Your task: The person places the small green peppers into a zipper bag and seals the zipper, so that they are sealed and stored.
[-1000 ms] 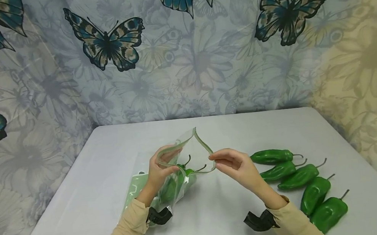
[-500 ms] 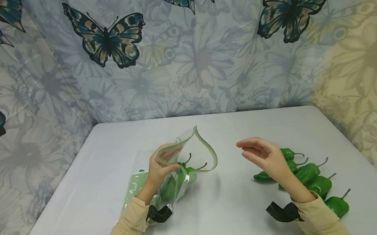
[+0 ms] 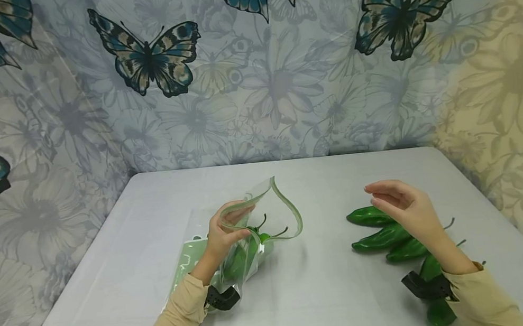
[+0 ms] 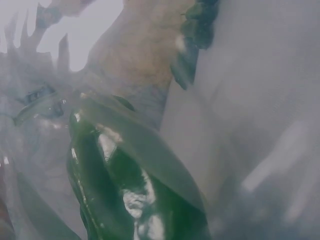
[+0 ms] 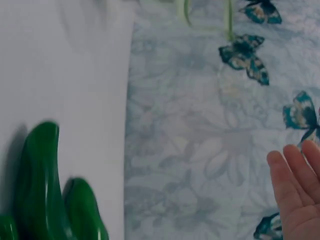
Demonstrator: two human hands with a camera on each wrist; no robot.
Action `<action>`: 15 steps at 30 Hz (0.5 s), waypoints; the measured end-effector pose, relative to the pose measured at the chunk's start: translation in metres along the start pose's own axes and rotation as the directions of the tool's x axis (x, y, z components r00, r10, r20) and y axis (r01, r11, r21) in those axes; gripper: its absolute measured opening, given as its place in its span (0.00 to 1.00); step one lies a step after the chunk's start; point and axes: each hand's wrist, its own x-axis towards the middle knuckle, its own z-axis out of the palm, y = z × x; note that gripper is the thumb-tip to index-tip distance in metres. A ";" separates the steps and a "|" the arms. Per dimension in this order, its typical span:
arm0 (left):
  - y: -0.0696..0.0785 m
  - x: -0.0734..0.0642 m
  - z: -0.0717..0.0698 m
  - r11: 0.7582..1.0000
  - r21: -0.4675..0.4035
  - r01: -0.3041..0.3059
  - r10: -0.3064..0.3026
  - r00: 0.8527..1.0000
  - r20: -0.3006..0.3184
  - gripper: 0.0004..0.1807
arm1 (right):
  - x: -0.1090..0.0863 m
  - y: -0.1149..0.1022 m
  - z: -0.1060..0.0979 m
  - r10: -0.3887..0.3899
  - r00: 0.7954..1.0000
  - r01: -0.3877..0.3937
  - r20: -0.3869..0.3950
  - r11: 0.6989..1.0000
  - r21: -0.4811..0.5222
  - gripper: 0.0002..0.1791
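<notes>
My left hand [image 3: 223, 236] grips the rim of a clear zip bag [image 3: 289, 202] with a green seal strip, its mouth spread wide toward the right. Inside the bag lie green peppers [image 3: 238, 258], their stems poking up at the opening; one glossy pepper [image 4: 135, 175] fills much of the left wrist view. My right hand [image 3: 405, 206] holds nothing and hovers over the loose green peppers [image 3: 381, 238] on the right of the table, fingers loosely bent. In the right wrist view, fingers [image 5: 295, 185] show at the right edge, apart from the peppers [image 5: 42, 185].
A light green flat packet [image 3: 190, 255] lies under and left of the bag on the white table [image 3: 323, 294]. A cloth backdrop [image 3: 279, 102] with butterflies stands behind the table. Black wrist mounts [image 3: 223, 297] sit on both forearms.
My right hand let go of the bag's rim and moved right, over the loose peppers. The left hand kept its grip, and the bag's mouth stayed spread.
</notes>
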 end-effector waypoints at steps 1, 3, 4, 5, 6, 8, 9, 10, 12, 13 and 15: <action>0.000 0.000 0.000 1.000 0.000 -0.001 0.001 1.000 -0.001 0.28 | 0.001 0.002 -0.004 0.011 1.000 -0.011 -0.003 1.000 -0.025 0.14; 0.000 0.000 0.000 1.000 0.002 -0.007 0.007 1.000 -0.002 0.28 | 0.002 0.008 -0.013 0.033 0.999 -0.033 -0.007 0.997 -0.068 0.15; 0.000 0.000 0.000 1.000 0.003 -0.014 0.014 1.000 0.001 0.28 | 0.002 0.011 -0.017 0.041 0.999 -0.042 -0.011 0.995 -0.090 0.15; 0.000 0.000 0.000 1.000 0.005 -0.019 0.019 1.000 0.003 0.28 | 0.002 0.015 -0.021 0.053 0.999 -0.054 -0.014 0.991 -0.125 0.16; 0.000 0.001 0.000 1.000 0.008 -0.021 0.021 1.000 0.004 0.28 | 0.002 0.017 -0.025 0.070 0.997 -0.073 -0.023 0.984 -0.165 0.16; 0.000 0.001 0.000 1.000 0.012 -0.019 0.019 1.000 0.005 0.28 | 0.001 0.023 -0.032 0.101 0.994 -0.107 -0.038 0.968 -0.229 0.17; 0.000 0.001 0.000 1.000 0.012 -0.018 0.018 1.000 0.006 0.28 | 0.000 0.026 -0.035 0.113 0.993 -0.121 -0.046 0.959 -0.256 0.17; 0.000 0.001 0.000 1.000 0.011 -0.016 0.016 1.000 0.006 0.28 | 0.000 0.029 -0.038 0.122 0.991 -0.132 -0.052 0.953 -0.272 0.17; 0.000 0.000 0.000 1.000 0.010 -0.010 0.010 1.000 0.001 0.28 | -0.001 0.034 -0.043 0.141 0.988 -0.152 -0.058 0.943 -0.295 0.17; 0.000 0.000 0.000 1.000 0.009 -0.010 0.010 1.000 0.002 0.28 | -0.002 0.037 -0.045 0.150 0.987 -0.160 -0.059 0.942 -0.296 0.17; -0.001 -0.001 -0.001 1.000 0.010 -0.016 0.016 1.000 0.005 0.28 | -0.004 0.043 -0.050 0.173 0.983 -0.183 -0.059 0.936 -0.299 0.17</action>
